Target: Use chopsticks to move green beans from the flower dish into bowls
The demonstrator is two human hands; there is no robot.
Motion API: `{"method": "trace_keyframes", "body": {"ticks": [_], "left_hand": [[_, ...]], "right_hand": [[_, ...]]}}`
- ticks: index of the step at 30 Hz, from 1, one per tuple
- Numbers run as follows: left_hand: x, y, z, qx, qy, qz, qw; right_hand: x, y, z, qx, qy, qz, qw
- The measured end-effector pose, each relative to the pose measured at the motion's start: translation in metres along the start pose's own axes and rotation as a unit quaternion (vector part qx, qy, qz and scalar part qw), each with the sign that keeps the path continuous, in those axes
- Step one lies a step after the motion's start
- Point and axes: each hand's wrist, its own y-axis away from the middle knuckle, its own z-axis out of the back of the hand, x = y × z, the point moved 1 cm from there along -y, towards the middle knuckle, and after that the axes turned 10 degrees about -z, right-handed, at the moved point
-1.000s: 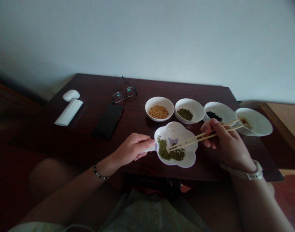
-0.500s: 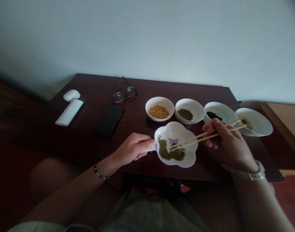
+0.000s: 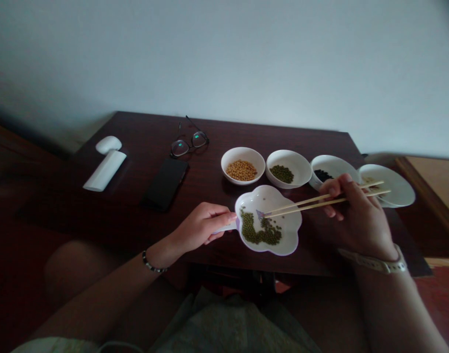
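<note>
Flower-shaped dish (image 3: 289,233), at 7 o'clock from green-bean bowl (image 3: 301,169): rigid, probably light, breakable; best held by handle (image 3: 228,227) at 9 o'clock, as left hand (image 3: 200,226) does. Green beans (image 3: 273,237), 5 to 9 o'clock inside: hard, likely slippery; pinch across middle. Right hand (image 3: 362,223), 3 o'clock, holds slim chopsticks (image 3: 301,209) near rear.

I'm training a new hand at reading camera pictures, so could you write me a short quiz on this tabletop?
1. True or false: the right hand holds the chopsticks.
2. What does the leftmost round bowl hold? A) green beans B) black beans C) yellow beans
3. Fill in: the left hand grips the flower-shaped dish by its ____.

Key: 1 true; 2 C; 3 handle.
</note>
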Motion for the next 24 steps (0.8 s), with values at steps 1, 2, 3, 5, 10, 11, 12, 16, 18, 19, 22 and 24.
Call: {"method": "trace_keyframes", "body": {"ticks": [1,2,3,5,10,11,12,16,18,19,22,24], "left_hand": [[0.001,0.0,0.0,0.001,0.002,-0.001,1.0],[0.001,0.001,0.001,0.001,0.004,-0.001,1.0],[0.002,0.002,0.002,0.001,0.003,-0.001,1.0],[0.003,0.003,0.003,0.002,-0.001,-0.001,1.0],[0.004,0.005,0.006,0.001,-0.006,-0.005,1.0],[0.004,0.004,0.006,0.0,-0.005,-0.005,1.0],[0.004,0.004,0.006,-0.001,-0.004,-0.005,1.0],[0.003,0.003,0.005,-0.003,-0.004,0.001,1.0],[0.002,0.002,0.003,-0.006,-0.003,0.005,1.0],[0.002,0.002,0.003,-0.008,-0.002,0.006,1.0],[0.0,0.001,0.0,-0.009,-0.001,0.007,1.0],[-0.002,0.001,-0.001,-0.009,-0.002,0.007,1.0]], "right_hand": [[0.002,-0.002,0.002,-0.019,-0.017,0.019,0.999],[0.004,-0.005,0.006,-0.039,-0.036,0.039,0.998],[0.006,-0.009,0.011,-0.056,-0.052,0.061,0.995],[0.01,-0.017,0.023,-0.069,-0.053,0.1,0.991],[0.011,-0.031,0.047,-0.081,-0.017,0.159,0.984],[0.01,-0.031,0.047,-0.09,-0.022,0.153,0.984],[0.008,-0.03,0.046,-0.097,-0.028,0.143,0.985],[0.004,-0.018,0.029,-0.085,-0.043,0.08,0.992],[0.003,-0.01,0.017,-0.063,-0.034,0.045,0.996],[0.003,-0.006,0.012,-0.042,-0.017,0.022,0.999],[0.0,0.002,0.001,0.021,0.003,-0.034,0.999],[-0.003,0.005,-0.002,0.046,0.005,-0.051,0.998]]}}
